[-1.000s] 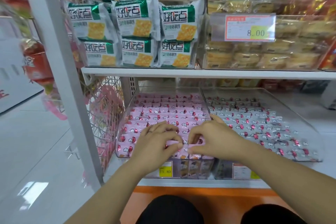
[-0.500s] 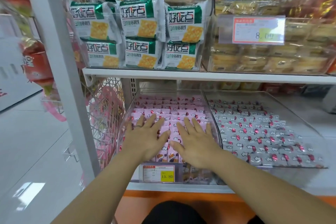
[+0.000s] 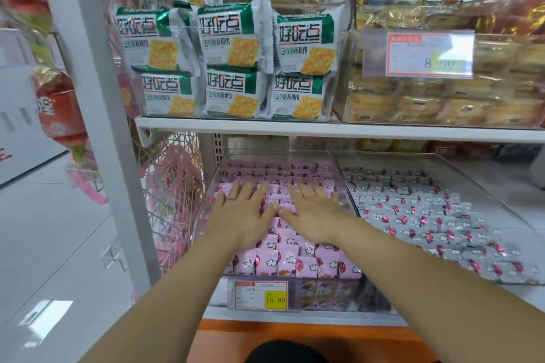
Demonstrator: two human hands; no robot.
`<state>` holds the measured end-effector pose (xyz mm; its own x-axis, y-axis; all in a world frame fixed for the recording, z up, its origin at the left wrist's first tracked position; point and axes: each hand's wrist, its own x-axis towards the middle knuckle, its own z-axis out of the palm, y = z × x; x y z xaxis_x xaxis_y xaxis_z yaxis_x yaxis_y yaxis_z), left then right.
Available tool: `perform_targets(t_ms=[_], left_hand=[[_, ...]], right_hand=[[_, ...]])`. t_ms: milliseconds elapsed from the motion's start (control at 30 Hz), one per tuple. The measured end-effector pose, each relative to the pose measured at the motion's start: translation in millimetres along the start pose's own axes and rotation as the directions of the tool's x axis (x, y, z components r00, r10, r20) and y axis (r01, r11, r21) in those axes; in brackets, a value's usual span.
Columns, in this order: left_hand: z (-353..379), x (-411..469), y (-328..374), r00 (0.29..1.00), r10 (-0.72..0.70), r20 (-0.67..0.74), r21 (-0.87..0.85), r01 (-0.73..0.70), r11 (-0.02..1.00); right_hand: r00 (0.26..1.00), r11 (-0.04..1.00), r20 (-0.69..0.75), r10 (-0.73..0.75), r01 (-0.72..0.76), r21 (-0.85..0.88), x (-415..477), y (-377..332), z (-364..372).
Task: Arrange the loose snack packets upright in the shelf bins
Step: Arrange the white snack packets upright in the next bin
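2 hands, left hand (image 3: 244, 212) and right hand (image 3: 312, 212), lie palm-down, fingers (image 3: 234, 190) straight and spread, on the pink snack packets (image 3: 283, 262) filling the clear bin (image 3: 207, 206). Bin walls stand close at 9 and 3 o'clock; uncovered packets lie at 12 and 6.

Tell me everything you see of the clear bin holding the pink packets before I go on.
The bin is clear plastic with low walls. It sits at the left end of the lower shelf, side by side with a second clear bin of silver packets. Pink packets fill it in close rows, standing on edge. A price tag reading 15.80 is fixed to its front. The left hand and right hand lie flat on the packets, fingers spread, with no grip on anything.
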<state>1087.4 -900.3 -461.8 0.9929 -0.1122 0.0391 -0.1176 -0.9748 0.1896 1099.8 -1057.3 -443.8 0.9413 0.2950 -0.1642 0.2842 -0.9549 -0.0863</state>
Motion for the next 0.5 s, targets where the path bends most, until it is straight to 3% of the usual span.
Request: perform_targets(t_ms=[367, 500], left_hand=[[-4.8, 12.4, -4.7, 0.983, 0.008, 0.184, 0.058, -0.019, 0.998], [-12.0, 17.7, -9.8, 0.997, 0.033, 0.065, 0.001, -0.033, 0.999]], right_hand=[[0.993, 0.999, 0.116, -0.014, 0.019, -0.043, 13.5, 12.3, -2.7], [1.0, 1.0, -0.006, -0.023, 0.023, -0.005, 18.5, 13.2, -10.7]])
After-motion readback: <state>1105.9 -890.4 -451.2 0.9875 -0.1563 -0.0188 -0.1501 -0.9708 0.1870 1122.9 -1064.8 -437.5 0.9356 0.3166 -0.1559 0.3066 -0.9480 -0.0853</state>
